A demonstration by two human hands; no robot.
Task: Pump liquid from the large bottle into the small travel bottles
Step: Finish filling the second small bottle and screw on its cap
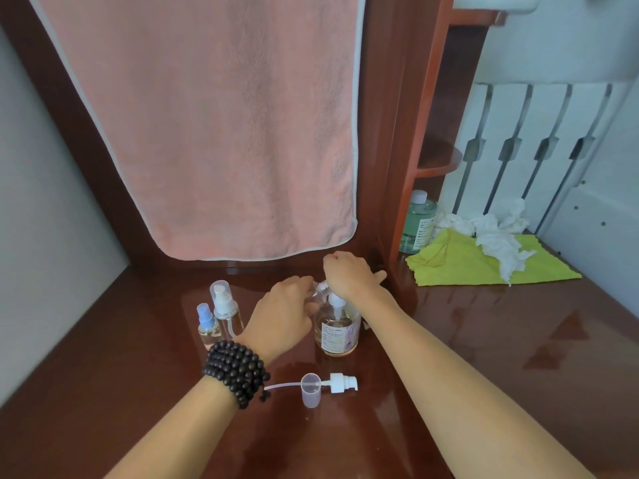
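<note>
bare forearms, beads on one wrist

you're wearing no sleeves on either arm, and your left wrist is carrying a dark beaded bracelet (238, 371) wrapping round in several loops, round matte beads.

Free: bare tabletop (518, 357) lower right | Blocked: two spray bottles (218, 316) left of centre; loose pump (340, 383) and cap (309, 390) below centre; green cloth (484, 262) right
</note>
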